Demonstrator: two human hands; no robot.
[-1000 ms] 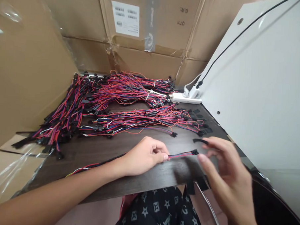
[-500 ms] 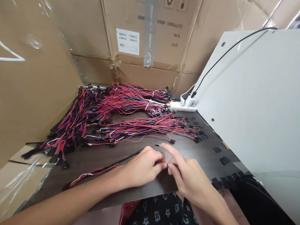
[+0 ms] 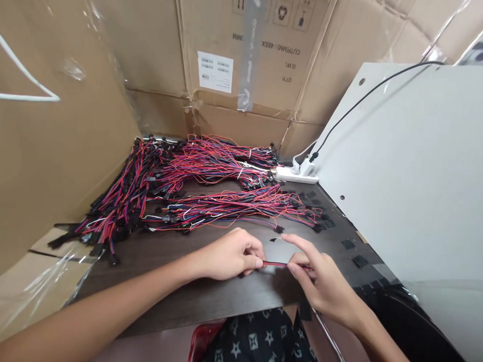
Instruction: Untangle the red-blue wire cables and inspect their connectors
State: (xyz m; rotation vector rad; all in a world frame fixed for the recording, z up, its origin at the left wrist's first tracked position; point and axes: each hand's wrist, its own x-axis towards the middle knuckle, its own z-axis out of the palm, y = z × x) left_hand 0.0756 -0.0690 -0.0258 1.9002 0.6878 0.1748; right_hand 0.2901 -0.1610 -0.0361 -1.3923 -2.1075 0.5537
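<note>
My left hand (image 3: 230, 255) and my right hand (image 3: 321, 278) hover low over a dark wood-grain table (image 3: 188, 291). A short red-and-dark multi-strand wire (image 3: 276, 264) stretches between them, pinched by the fingertips of both hands. The right thumb and forefinger hold it near its right end, and the end itself is hidden in those fingers. A small black connector (image 3: 279, 229) on a loose lead lies just beyond my hands, at the front of a heap of red, blue and black wire harnesses (image 3: 232, 204).
More harness bundles (image 3: 210, 166) pile against cardboard sheets at the back and left. A white power strip (image 3: 297, 174) and a white panel (image 3: 406, 156) with a black cable stand at the right. Several black squares (image 3: 354, 252) lie on the table's right side.
My hands have drawn apart, the right moving rightward, and the wire now shows between them. The trailing wire under my left forearm is no longer in view. The camera has shifted slightly.
</note>
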